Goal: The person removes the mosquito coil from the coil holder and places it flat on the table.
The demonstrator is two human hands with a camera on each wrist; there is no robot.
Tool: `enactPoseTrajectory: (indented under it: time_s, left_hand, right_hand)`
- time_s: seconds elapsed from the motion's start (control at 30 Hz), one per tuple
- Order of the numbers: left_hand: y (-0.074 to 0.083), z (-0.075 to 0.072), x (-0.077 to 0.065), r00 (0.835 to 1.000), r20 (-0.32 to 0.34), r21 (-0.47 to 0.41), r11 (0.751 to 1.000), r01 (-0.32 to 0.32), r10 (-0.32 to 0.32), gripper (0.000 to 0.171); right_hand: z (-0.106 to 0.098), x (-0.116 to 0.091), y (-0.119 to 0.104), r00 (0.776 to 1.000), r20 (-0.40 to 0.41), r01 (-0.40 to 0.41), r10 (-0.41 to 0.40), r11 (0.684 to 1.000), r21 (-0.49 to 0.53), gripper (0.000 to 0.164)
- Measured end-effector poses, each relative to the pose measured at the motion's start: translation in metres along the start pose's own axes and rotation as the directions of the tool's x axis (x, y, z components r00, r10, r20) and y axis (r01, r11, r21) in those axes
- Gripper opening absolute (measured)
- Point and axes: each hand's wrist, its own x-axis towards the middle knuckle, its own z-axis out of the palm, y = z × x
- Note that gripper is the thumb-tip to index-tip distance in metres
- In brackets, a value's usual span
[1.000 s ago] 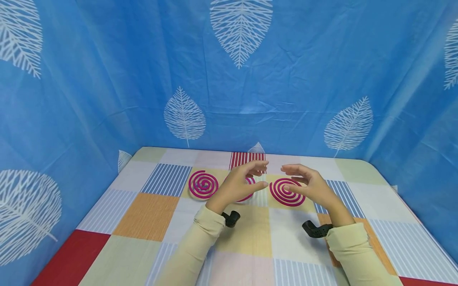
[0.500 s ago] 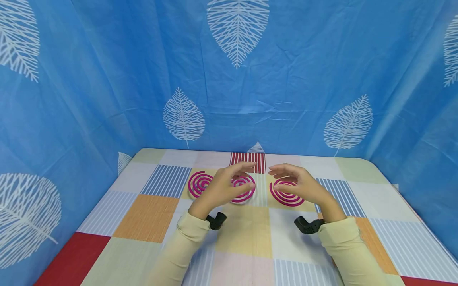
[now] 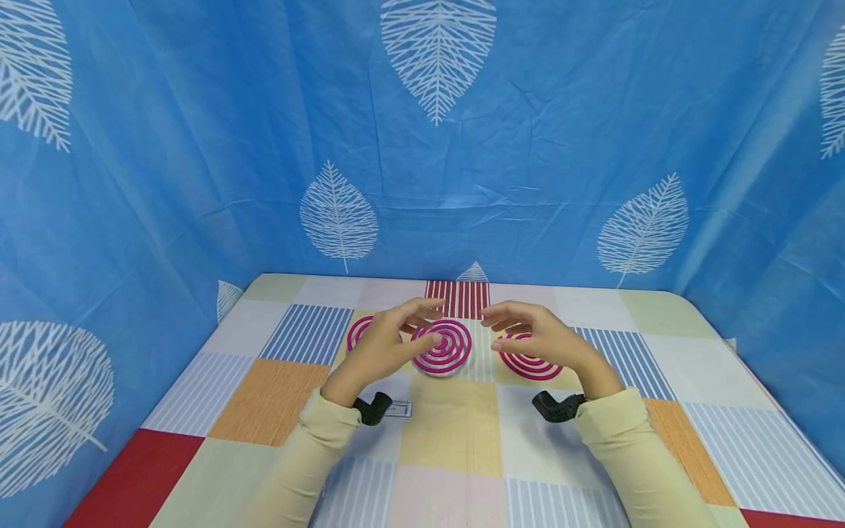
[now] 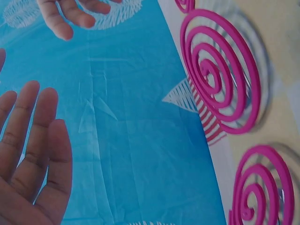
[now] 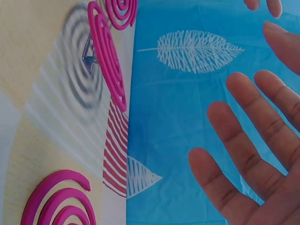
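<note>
Three magenta mosquito coils lie in a row toward the back of the table. My left hand [image 3: 389, 341] hovers between the left coil [image 3: 356, 331] and the middle coil [image 3: 446, 359], partly covering the left one. Beneath the middle coil, a small metal stand [image 5: 89, 58] shows in the right wrist view, and the coil sits raised above the cloth. My right hand [image 3: 544, 337] is above the right coil [image 3: 533, 370] and hides part of it. Both hands are in the air, fingers gently bent and apart, palms facing each other, holding nothing.
A small flat metal piece [image 3: 399, 408] lies on the cloth beside my left wrist. The patchwork tablecloth [image 3: 449, 433] covers the table. Blue leaf-print curtains [image 3: 528, 147] hang at the back and both sides. A black wrist device [image 3: 557, 407] is on my right wrist.
My left hand has moved left, uncovering the middle coil and covering more of the left one. My right hand has shifted slightly left. The flat metal piece has come into view; the coils stay put.
</note>
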Motion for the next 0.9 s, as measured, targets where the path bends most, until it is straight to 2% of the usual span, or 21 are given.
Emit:
enactPoseTrajectory:
  time_s: [0.3,0.53,0.67,0.9]
  left_hand:
    - [-0.016,-0.017,-0.01,0.997,-0.067,0.003,1.0,-0.027,0.027,0.046]
    - [-0.026,-0.032,-0.019,0.994,-0.093,-0.009,0.999,0.052,-0.052,0.049]
    - [-0.033,-0.04,-0.021,0.991,-0.11,-0.01,0.997,0.072,-0.073,0.049]
    - [-0.047,-0.05,-0.023,0.976,-0.13,-0.031,0.985,0.171,-0.173,0.05]
  right_hand:
    - [0.005,0.011,-0.001,1.0,0.014,-0.018,0.018,1.0,-0.015,0.045]
    - [0.011,0.024,0.0,0.999,0.037,-0.018,0.018,1.0,0.009,0.044]
    - [0.015,0.032,0.001,0.999,0.048,-0.006,0.006,1.0,0.008,0.043]
    - [0.022,0.042,0.001,0.996,0.083,-0.035,0.031,0.999,0.037,0.043]
